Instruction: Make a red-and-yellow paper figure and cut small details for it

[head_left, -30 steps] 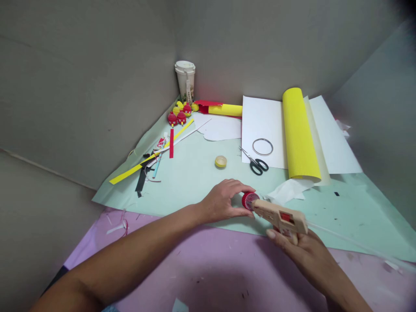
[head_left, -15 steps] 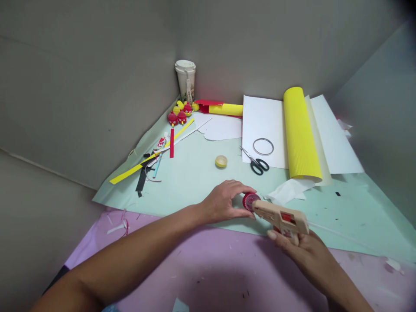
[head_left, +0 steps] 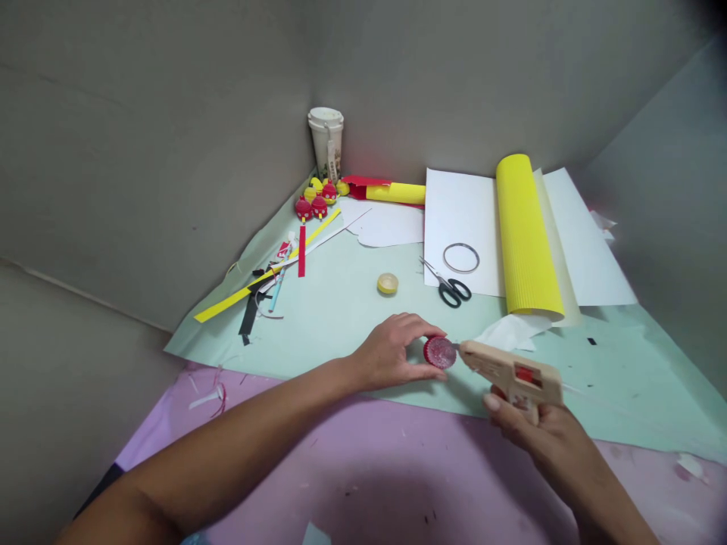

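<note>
Between the thumb and fingers of my left hand [head_left: 397, 350] is a small round red cup [head_left: 440, 353] of ridged paper, its open side facing right and shiny inside. My right hand [head_left: 542, 435] grips the handle of a beige hot glue gun [head_left: 505, 371] with a red patch on its body. The gun's nozzle points left and lies at the right rim of the red cup; whether it touches cannot be made out. A clear glue stick trails out behind the gun. Beyond my left hand a similar yellow cup [head_left: 387, 284] rests on the green sheet.
Scissors [head_left: 447, 286] and a thin ring [head_left: 461, 257] lie by white paper [head_left: 460, 204]. A yellow corrugated roll [head_left: 528, 235] stands right of them. Paper strips [head_left: 232, 303], several red and yellow ornaments [head_left: 304, 208] and a lidded cup [head_left: 326, 144] are at the left and back.
The glue gun has moved to the right, from over the red cup's opening to its right edge, so the shiny inside now shows. My left hand has stayed in place.
</note>
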Available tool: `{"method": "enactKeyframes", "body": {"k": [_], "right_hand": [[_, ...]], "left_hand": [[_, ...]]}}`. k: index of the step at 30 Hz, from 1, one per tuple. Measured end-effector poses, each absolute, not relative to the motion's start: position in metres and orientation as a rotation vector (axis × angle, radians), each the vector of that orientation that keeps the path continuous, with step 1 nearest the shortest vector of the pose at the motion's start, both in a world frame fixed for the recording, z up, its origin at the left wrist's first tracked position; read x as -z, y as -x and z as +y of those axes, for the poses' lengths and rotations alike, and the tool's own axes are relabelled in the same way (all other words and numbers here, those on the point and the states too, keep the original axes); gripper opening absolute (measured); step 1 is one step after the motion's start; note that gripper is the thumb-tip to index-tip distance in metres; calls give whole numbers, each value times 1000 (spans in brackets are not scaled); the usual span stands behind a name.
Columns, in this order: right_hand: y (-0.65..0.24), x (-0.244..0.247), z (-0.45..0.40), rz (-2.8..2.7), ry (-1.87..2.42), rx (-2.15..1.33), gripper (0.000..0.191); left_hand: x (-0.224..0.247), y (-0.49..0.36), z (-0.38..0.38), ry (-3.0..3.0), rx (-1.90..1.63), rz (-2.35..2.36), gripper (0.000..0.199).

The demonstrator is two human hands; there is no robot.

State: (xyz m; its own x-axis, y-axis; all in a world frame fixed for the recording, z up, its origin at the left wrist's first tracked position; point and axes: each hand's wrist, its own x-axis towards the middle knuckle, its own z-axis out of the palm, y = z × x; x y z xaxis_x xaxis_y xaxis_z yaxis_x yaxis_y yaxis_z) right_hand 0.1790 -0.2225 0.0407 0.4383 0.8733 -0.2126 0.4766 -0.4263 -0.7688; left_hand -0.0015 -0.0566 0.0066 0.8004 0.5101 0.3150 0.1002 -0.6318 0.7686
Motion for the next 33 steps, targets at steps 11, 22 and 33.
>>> {"method": "enactKeyframes", "body": {"k": [11,22,33], "right_hand": [[-191,-34,-220,-912,1963,-798,38],[-191,-34,-217,-785,1945,-789,33],[-193,-31,-218,-829,1963,-811,34]], "left_hand": [[4,-34,-50,-2324,-574,788,48],[14,-46,-47,-2471,-624,909,49],[-7,13,-46,-2278,-834,985,61]]}}
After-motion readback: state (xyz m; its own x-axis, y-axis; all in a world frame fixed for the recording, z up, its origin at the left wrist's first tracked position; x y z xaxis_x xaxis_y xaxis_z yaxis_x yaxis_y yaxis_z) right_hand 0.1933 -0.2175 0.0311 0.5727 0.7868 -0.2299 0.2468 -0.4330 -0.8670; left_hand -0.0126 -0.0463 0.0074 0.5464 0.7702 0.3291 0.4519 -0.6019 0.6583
